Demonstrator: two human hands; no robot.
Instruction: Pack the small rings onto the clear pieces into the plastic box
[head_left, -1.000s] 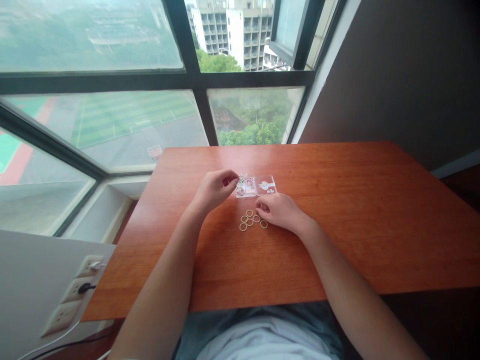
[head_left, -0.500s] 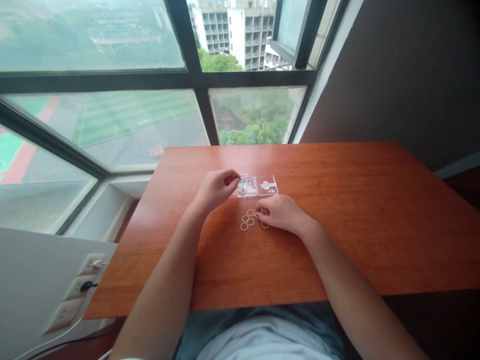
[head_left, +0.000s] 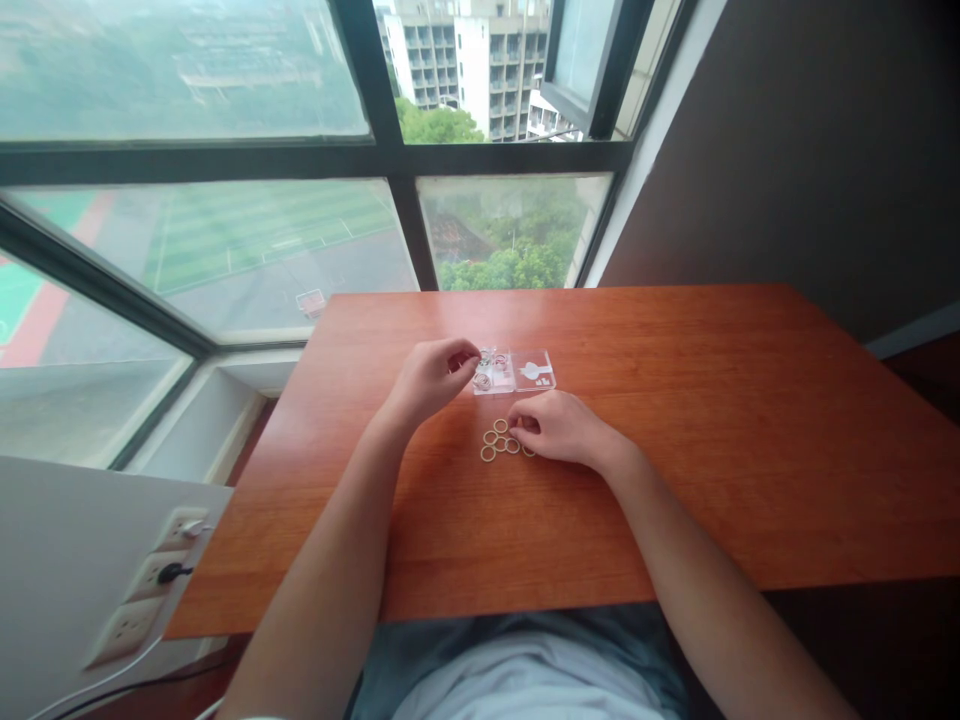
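A small clear plastic box (head_left: 504, 385) lies on the wooden table, its lid (head_left: 534, 370) folded out to the right. Several thin rings or bands (head_left: 482, 381) are in its left part. My left hand (head_left: 439, 375) is closed at the box's left edge, thumb and forefinger against it. Nearer to me, several pale yellow rings (head_left: 488, 453) lie in a loose cluster. Just right of them hovers my right hand (head_left: 559, 425), fingers bent and slightly apart, with no ring visible in them. One pale ring (head_left: 512, 446) lies below its fingertips; another is partly hidden under the hand.
The reddish-brown table (head_left: 712, 430) extends far to the right. Large windows (head_left: 517, 230) stand along its back and left. A wall (head_left: 780, 140) rises at the right. Sockets (head_left: 169, 570) with plugs and cables are on the low wall at left.
A pale ring that was at my right fingertips now lies on the table beside the cluster. My right hand has shifted very slightly; my left hand stays put.
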